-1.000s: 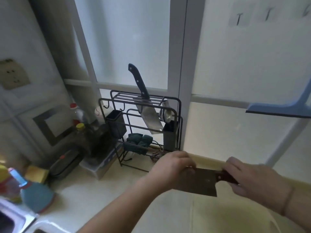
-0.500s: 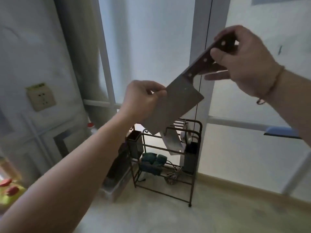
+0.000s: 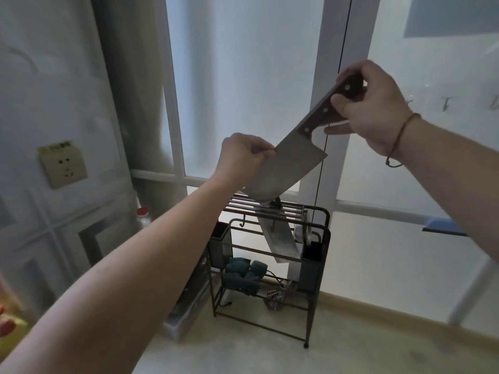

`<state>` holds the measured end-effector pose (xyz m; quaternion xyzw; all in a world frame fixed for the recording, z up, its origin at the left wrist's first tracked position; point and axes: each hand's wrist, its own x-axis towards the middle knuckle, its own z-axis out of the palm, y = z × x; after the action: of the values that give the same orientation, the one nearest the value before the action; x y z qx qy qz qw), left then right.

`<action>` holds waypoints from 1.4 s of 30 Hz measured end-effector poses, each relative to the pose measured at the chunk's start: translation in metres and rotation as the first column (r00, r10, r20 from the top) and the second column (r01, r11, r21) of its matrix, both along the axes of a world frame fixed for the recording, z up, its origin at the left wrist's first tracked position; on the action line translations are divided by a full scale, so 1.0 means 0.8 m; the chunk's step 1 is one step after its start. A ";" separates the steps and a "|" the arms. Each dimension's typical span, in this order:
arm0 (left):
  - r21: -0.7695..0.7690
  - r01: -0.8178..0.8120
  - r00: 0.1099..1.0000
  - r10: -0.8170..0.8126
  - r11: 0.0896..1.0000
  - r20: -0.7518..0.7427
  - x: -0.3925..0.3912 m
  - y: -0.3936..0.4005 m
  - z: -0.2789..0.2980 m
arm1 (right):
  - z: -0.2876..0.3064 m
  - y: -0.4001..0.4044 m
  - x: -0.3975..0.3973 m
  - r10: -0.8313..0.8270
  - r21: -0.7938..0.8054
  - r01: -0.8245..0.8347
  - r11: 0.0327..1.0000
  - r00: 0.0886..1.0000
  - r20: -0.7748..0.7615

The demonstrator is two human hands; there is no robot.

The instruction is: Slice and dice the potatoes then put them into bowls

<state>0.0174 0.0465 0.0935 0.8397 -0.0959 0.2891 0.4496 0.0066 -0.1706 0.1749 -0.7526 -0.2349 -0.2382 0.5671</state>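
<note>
Steel blade down and wooden handle up, the cleaver (image 3: 287, 168) hung tilted between both hands above the wire knife rack (image 3: 272, 255). The right hand (image 3: 375, 103) curled round the handle, wrist raised and bent downward; below and to its left, the left hand (image 3: 243, 157) pinched the blade's spine between thumb and fingertips, forearm stretched forward. To slot it well, I judged the tip should be steered into a free gap in the rack's top bars, beside the second cleaver (image 3: 279, 238) already hanging there, with left fingertips kept on the spine, clear of the edge, and released before lowering. No potatoes or bowls were visible.
</note>
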 end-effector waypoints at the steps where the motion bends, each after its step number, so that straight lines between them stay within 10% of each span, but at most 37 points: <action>1: 0.013 0.000 1.000 0.000 1.000 0.003 -0.001 0.000 0.001 | 0.001 -0.001 0.001 0.002 -0.002 -0.002 1.000 1.000 -0.004; 42: 0.206 -0.211 0.969 0.231 0.956 -0.084 -0.002 -0.001 -0.140 | -0.164 0.092 0.038 -0.155 -0.286 0.061 0.956 0.934 -0.321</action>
<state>0.0154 0.0453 -0.0185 0.8994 -0.0051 0.2815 0.3344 0.0371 -0.0968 0.0439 -0.8647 -0.1217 -0.1011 0.4767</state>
